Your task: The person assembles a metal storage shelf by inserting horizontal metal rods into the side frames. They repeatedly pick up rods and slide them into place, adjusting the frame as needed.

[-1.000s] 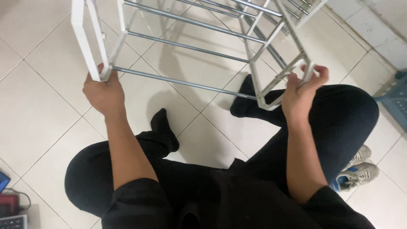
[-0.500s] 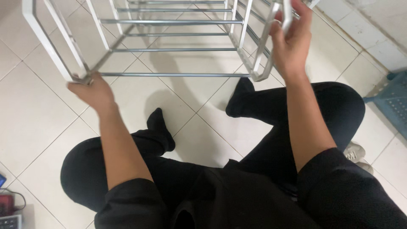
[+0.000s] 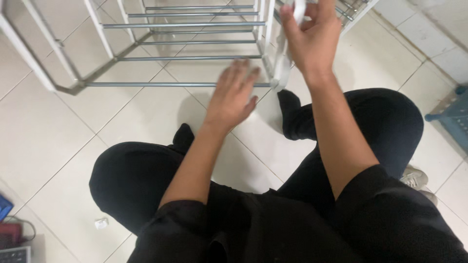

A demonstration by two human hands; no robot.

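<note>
A white metal rack (image 3: 63, 73) with silver cross rods stands on the tiled floor in front of my knees. My right hand (image 3: 312, 36) grips the rack's right white upright near the top of the view. My left hand (image 3: 233, 95) hovers with spread fingers just in front of the lowest silver rod, near the rack's right front corner, holding nothing. My legs in black trousers and black socks are folded under the rack's front edge.
A blue plastic crate (image 3: 453, 119) sits at the right edge. A grey and blue sneaker (image 3: 418, 179) lies by my right knee. A small white piece (image 3: 101, 223) rests on the floor at lower left, near dark devices (image 3: 12, 238) in the corner.
My left hand let go of the rack's left front corner and swung right toward the right corner. The rack settled lower onto the floor. My right hand kept hold of the right upright.
</note>
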